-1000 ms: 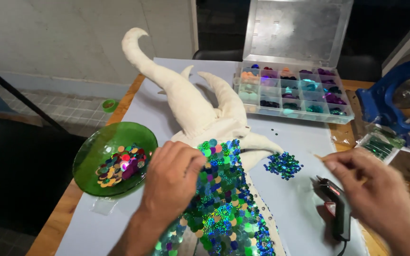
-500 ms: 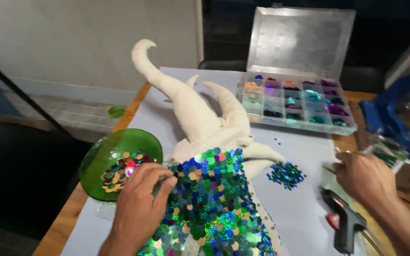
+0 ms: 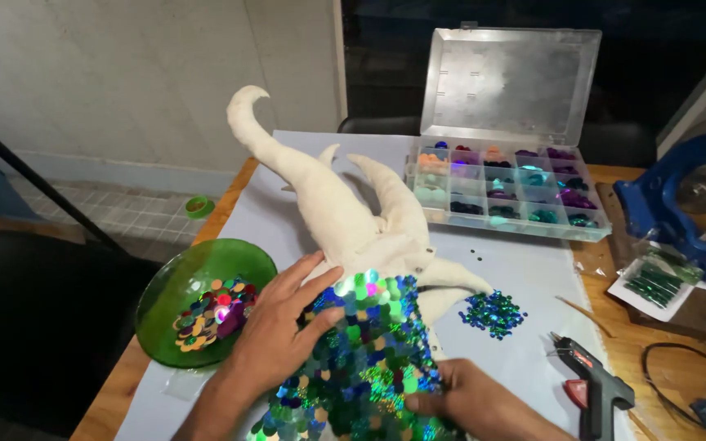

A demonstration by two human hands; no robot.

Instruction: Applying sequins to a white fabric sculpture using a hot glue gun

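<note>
On the pale sheet [image 3: 525,269] covering the wooden table [image 3: 655,359] lies a cream figure [image 3: 345,212], half covered in sequins. Left hand [image 3: 275,331] rests flat and open on the sequin patch [image 3: 369,343]; right hand [image 3: 471,400] presses its lower edge, fingers together, gripping nothing. Fresh sequins could shift under this pressure. Glue gun [image 3: 594,384] lies near. Beside stand a green plate [image 3: 173,286] and a compartment box [image 3: 504,188]; behind is a white wall and dark window.

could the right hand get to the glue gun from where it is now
Probably yes: the right hand rests on the sequinned figure, and the glue gun lies just beside it on the paper, with nothing between them.
</note>
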